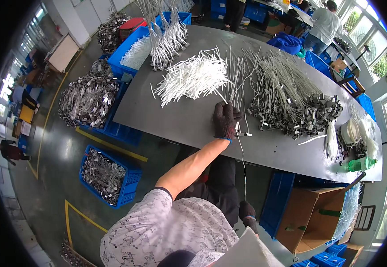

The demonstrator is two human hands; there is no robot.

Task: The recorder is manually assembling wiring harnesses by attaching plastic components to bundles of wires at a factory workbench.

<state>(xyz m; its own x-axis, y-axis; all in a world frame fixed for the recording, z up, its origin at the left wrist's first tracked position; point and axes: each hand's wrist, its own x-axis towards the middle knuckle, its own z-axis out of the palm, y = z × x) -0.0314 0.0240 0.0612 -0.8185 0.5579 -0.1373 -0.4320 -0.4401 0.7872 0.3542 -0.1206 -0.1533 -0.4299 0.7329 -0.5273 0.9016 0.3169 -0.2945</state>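
Observation:
My left hand point(226, 121), in a dark knit glove, is over the near part of the grey table. Its fingers are closed round the lower end of a short white tube point(220, 96), beside a heap of similar white tubes point(193, 78). A thin white cable point(243, 162) runs from beside this hand over the table edge. Down at its lower end is my right hand point(247, 211), also gloved, below table height, with fingers that look closed on the cable. Loose cables point(235, 75) lie just beyond my left hand. A small connector point(247, 134) rests near the table edge.
Right of my left hand spreads a large pile of cables with dark connector ends point(309, 115). A green bottle point(361, 164) lies at the right edge. Blue crates point(133, 184) of cables stand on the left floor; an open cardboard box point(307, 218) sits below right. Other people work farther off.

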